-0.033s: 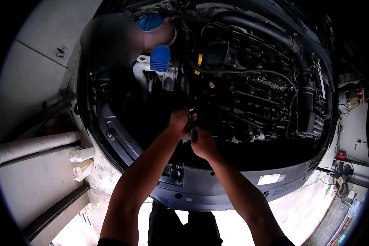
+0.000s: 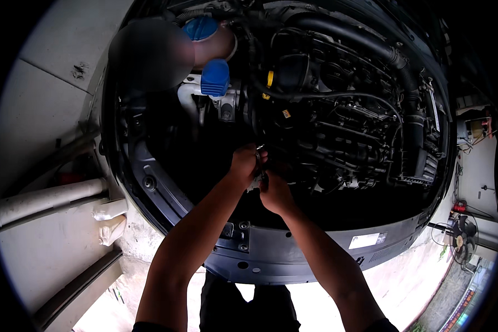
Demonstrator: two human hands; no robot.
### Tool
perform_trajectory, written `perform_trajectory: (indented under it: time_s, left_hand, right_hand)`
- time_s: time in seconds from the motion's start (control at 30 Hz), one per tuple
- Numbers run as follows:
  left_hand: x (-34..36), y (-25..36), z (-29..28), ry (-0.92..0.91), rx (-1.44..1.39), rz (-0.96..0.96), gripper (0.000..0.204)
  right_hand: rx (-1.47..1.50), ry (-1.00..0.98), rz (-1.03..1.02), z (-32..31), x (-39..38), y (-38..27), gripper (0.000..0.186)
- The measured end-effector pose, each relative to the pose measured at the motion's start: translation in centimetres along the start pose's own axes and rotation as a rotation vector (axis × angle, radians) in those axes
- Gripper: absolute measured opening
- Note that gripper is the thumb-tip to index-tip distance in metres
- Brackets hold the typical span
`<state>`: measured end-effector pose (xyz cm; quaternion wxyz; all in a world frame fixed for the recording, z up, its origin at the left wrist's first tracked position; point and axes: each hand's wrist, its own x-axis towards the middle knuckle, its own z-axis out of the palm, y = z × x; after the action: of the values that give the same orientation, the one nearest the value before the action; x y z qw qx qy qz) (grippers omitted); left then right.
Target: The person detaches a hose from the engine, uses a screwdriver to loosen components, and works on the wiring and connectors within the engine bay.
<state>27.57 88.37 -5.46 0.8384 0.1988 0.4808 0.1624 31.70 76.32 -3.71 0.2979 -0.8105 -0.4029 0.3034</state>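
Both of my hands are together over the dark front part of a car's engine bay. My left hand (image 2: 245,162) is closed around a small shiny metal piece (image 2: 259,149) that shows between its fingers. Just below and to the right, my right hand (image 2: 275,192) is curled closed around the dark lower end of what looks like the same slim tool. The tool's exact kind cannot be made out. Shadow hides whatever the tool touches. To the right of my hands lies the black engine (image 2: 343,122) with its hoses.
A blue cap (image 2: 201,29) and a blue plastic part (image 2: 215,77) stand at the far left, beside a blurred patch. The grey front crossmember (image 2: 310,254) runs beneath my forearms. A fan (image 2: 462,239) stands at the right, white pipes (image 2: 50,200) at the left.
My hands have shifted very slightly to the right, with their grips unchanged. Nothing else has visibly moved beyond a small shift of the view.
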Motion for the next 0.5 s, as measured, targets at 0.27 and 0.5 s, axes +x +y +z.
perform_trajectory:
  time_s: [0.27,0.5]
  left_hand:
    - [1.1,-1.7,1.0,-0.075,0.327,0.171,0.031]
    - [1.2,-1.6,1.0,-0.173,0.654,0.63,0.024]
  right_hand:
    - [0.089,0.104,0.102,0.7,1.0,2.2,0.018]
    - [0.546,0.047,0.249,1.6,1.5,2.9,0.015]
